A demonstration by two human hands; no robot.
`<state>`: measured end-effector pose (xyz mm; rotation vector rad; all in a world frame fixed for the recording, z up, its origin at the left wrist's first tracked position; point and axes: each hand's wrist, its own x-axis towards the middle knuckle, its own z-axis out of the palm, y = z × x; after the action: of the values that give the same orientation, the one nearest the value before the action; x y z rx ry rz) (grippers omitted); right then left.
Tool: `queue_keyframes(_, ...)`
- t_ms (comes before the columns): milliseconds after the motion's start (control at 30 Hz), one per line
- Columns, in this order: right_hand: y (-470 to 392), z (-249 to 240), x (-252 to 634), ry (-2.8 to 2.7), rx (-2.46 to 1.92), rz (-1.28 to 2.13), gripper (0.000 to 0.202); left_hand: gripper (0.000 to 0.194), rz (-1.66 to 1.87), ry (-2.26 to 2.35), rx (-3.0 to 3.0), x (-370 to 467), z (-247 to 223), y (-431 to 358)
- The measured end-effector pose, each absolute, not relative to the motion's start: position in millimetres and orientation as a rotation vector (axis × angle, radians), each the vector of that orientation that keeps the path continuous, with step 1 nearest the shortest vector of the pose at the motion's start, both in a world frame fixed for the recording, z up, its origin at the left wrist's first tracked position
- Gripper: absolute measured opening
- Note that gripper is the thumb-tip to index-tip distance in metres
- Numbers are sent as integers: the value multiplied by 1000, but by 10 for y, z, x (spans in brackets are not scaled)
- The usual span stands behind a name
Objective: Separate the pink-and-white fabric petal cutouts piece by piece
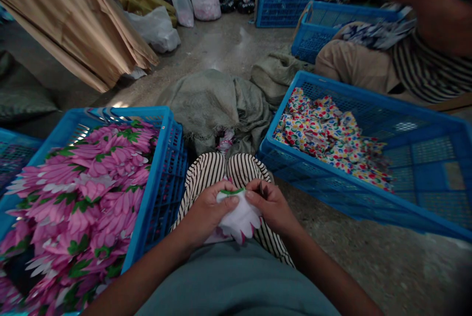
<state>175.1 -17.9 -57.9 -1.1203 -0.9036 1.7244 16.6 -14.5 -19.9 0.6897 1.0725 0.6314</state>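
On my right stands the largest thing, a blue crate (354, 178), with colourful patterned cloth (332, 139) heaped in its left part. On my left, another blue crate (168, 129) is piled with pink petal pieces (103, 183) with green tips. A grey-green sack (221, 100) lies between the crates, just beyond my striped trousers (206, 171). Above my lap is a white scalloped piece (239, 215) with pink edges and a green rim. My left hand (212, 205) pinches its left side, thumb on top; my right hand (271, 205) pinches its upper right, with something small and dark at the fingers, too unclear to name.
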Motion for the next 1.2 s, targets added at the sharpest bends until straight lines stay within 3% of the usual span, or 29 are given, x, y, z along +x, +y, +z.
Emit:
queue_keyframes(233,-229,-635,2016,-1040,-1119,1547,40,24,923,1077,399,250,-164,-107)
queue_keyframes(567,-242,-632,1868,-1398,-1213,1090,19,20,895,1402,826,209,-134,-139)
queue_keyframes(1200,-156,-499,1833,-1691,-1109,796,16,22,829,1428,909,196,-164,-165)
